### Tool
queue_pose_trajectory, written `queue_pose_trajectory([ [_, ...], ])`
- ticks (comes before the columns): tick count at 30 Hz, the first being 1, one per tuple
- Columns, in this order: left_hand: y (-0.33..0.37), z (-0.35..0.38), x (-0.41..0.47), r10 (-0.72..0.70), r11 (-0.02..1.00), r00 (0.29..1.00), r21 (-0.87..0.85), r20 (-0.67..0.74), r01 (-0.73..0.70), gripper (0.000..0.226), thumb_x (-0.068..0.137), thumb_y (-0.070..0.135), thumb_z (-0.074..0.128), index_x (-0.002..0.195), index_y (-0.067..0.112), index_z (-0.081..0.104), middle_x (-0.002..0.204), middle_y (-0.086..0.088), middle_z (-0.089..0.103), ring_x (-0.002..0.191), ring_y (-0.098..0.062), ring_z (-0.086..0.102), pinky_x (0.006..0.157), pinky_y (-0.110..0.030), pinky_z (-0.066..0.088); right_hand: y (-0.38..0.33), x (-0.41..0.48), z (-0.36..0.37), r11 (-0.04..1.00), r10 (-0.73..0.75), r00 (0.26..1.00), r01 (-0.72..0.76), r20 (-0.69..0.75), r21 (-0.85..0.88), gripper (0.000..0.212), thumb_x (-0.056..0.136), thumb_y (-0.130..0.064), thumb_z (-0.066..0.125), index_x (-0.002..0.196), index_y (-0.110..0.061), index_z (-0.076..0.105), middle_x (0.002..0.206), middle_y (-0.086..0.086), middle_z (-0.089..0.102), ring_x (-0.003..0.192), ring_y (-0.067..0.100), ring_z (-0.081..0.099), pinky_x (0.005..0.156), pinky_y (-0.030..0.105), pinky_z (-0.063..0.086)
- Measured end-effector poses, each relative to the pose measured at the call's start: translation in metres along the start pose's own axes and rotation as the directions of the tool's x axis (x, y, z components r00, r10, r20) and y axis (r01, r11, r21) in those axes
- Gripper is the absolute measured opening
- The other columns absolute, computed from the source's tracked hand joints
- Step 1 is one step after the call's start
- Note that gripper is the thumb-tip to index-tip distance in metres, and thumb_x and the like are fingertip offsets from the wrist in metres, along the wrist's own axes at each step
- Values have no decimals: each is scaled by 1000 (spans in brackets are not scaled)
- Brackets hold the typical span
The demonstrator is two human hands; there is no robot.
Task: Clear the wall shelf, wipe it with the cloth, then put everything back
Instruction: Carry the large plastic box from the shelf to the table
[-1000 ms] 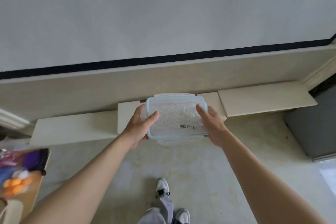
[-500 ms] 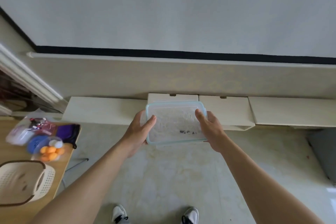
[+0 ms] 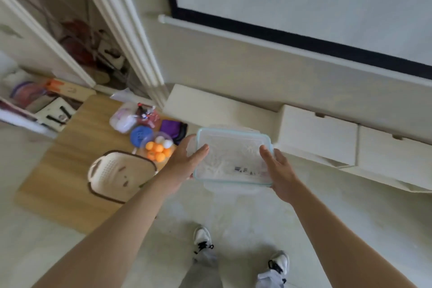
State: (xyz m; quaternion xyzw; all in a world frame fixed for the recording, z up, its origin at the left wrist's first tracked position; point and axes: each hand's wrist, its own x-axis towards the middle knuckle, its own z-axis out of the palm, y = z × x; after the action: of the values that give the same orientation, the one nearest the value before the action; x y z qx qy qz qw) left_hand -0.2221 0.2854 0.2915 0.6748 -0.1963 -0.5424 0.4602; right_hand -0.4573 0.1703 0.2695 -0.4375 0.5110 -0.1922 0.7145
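Note:
I hold a clear plastic food box [image 3: 233,156] with a pale blue rim between both hands, in the air just off the front of the white wall shelf [image 3: 217,105]. My left hand [image 3: 184,159] grips its left end, thumb on the lid. My right hand [image 3: 278,170] grips the right end the same way. The box has a small printed label near its front edge. The stretch of shelf in view is bare.
A wooden table [image 3: 67,170] stands at the left with a white perforated basket [image 3: 119,175], a bowl of orange and white balls [image 3: 159,147], a blue lid [image 3: 140,134], a purple pouch [image 3: 173,127] and a clear bag [image 3: 124,117]. White drawer boxes [image 3: 318,135] hang at the right.
My view has swung left and the table with its objects has come into sight. Both hands have carried the box off the shelf and toward the table.

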Motion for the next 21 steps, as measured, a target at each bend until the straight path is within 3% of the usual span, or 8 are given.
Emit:
queue_pose_trajectory([
  [2, -4, -33, -2, 7, 1000, 999, -15, -33, -7, 30, 94, 37, 69, 121, 38, 58, 115, 7, 71, 110, -17, 68, 90, -45, 57, 4, 9, 33, 1000, 26, 999, -27, 32, 7, 34, 99, -43, 57, 121, -18, 65, 117, 16, 71, 104, 38, 70, 84, 60, 57],
  [4, -7, -56, -5, -15, 999, 999, -50, -39, 13, 35, 93, 40, 69, 125, 40, 57, 119, 7, 70, 112, -18, 68, 94, -48, 56, 7, 16, 57, 998, 62, 997, -63, 41, 17, 40, 96, -47, 62, 124, -17, 62, 122, 19, 68, 107, 41, 68, 86, 66, 54],
  [9, -12, -90, -16, -45, 989, 998, -140, -48, 38, 47, 84, 48, 76, 125, 56, 53, 136, 6, 60, 116, -21, 67, 92, -55, 56, 3, 34, 90, 995, 100, 989, -99, 110, -13, 44, 96, -45, 63, 126, -14, 60, 122, 18, 68, 107, 42, 68, 86, 65, 55],
  [13, -20, -96, -31, -36, 985, 992, -174, -121, 15, 43, 96, 34, 65, 135, 42, 51, 124, 7, 68, 110, -16, 69, 79, -44, 61, 0, 42, 106, 990, 140, 974, -132, 176, -58, 52, 90, -48, 68, 129, -15, 57, 122, 18, 67, 105, 41, 69, 85, 66, 54],
  [15, -24, -104, -36, -43, 986, 986, -165, -158, 17, 42, 96, 37, 65, 135, 41, 52, 124, 8, 68, 113, -16, 68, 83, -47, 60, 0, 43, 116, 985, 169, 961, -156, 217, -77, 61, 81, -52, 72, 129, -17, 57, 123, 17, 67, 106, 40, 69, 84, 66, 55],
  [21, -38, -154, -39, -57, 978, 981, -208, -188, 17, 44, 91, 47, 69, 132, 38, 55, 129, 4, 66, 119, -20, 65, 91, -55, 56, -5, 55, 165, 966, 239, 936, -203, 257, -160, 62, 72, -49, 72, 128, -26, 58, 123, 8, 68, 108, 34, 69, 86, 64, 55],
])
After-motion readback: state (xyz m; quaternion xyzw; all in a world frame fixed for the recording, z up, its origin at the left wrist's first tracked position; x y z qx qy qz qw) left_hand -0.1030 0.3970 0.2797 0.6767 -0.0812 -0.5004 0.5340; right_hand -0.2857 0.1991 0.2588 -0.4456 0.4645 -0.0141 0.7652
